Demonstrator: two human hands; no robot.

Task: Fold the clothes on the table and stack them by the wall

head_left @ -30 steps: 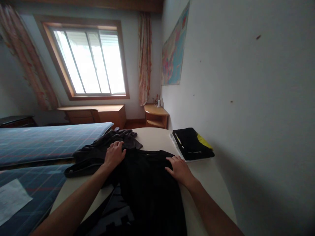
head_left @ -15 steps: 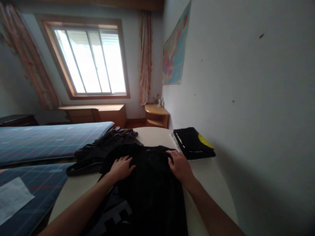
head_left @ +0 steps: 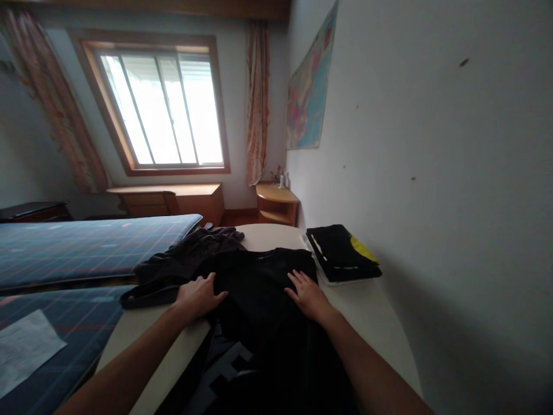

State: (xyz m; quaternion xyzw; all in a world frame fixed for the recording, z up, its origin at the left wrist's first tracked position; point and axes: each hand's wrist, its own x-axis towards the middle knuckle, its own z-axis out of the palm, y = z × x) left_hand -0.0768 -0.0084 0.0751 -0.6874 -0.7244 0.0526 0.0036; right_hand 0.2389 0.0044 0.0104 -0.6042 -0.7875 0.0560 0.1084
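Observation:
A black T-shirt [head_left: 259, 300] lies spread on a round cream table [head_left: 276, 231], collar at the far end and a grey print near its lower left. My left hand [head_left: 196, 298] rests at the shirt's left edge, thumb apart from the fingers; the fingertips are partly hidden. On the shirt's upper right part lies my right hand [head_left: 310, 297], fingers spread and flat on the cloth. Past my left hand is a crumpled dark garment [head_left: 185, 253], partly beside the shirt's shoulder.
Folded black clothes with a yellow patch [head_left: 343, 251] sit on the table's right side by the wall. Two blue plaid mattresses [head_left: 86, 248] stand left, one with a paper sheet [head_left: 26, 351] on it. Beyond are a desk [head_left: 194, 199] and a corner shelf [head_left: 276, 193].
My left hand has shifted left and a little toward me. The right hand has slid slightly nearer over the shirt. The shirt's upper part is spread wider, its collar slightly farther away.

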